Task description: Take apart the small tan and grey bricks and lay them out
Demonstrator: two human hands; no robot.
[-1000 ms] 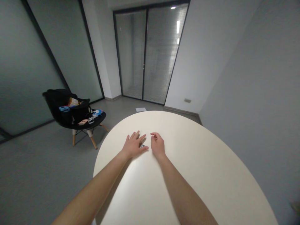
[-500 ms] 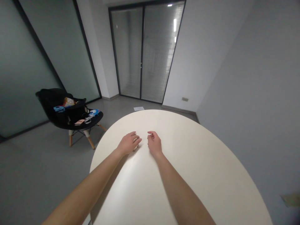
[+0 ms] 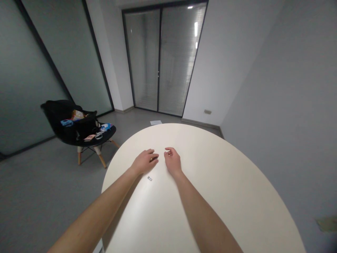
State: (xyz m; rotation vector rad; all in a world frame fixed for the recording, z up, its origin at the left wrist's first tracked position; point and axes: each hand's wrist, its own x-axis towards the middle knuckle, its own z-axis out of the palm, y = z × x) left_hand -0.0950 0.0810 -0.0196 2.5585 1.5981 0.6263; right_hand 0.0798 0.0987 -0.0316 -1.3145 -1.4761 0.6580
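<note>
Over the middle of the white table, my left hand point(image 3: 144, 162) is palm down with its fingers bent and apart. Nothing shows in its grip, though the palm side is hidden. Just below that hand, a small silver nail clipper point(image 3: 150, 178) lies on the tabletop, apart from the fingers; its details are too small to make out. To the right, my right hand point(image 3: 173, 161) rests on its side, fingers loosely curled and a gap between thumb and forefinger. I see no thing held there. A narrow strip of tabletop separates the two hands.
The round white table point(image 3: 223, 182) fills the lower middle. At the left stands a black chair point(image 3: 56, 116) with wooden legs, carrying a black bag point(image 3: 88, 124) and small items. Glass doors point(image 3: 160, 59) are at the back, and a grey wall point(image 3: 295, 116) is on the right.
The nail clipper now shows on the table below my left hand, where none was visible before. The left fingers have lowered slightly; my right hand has shifted a little left.
</note>
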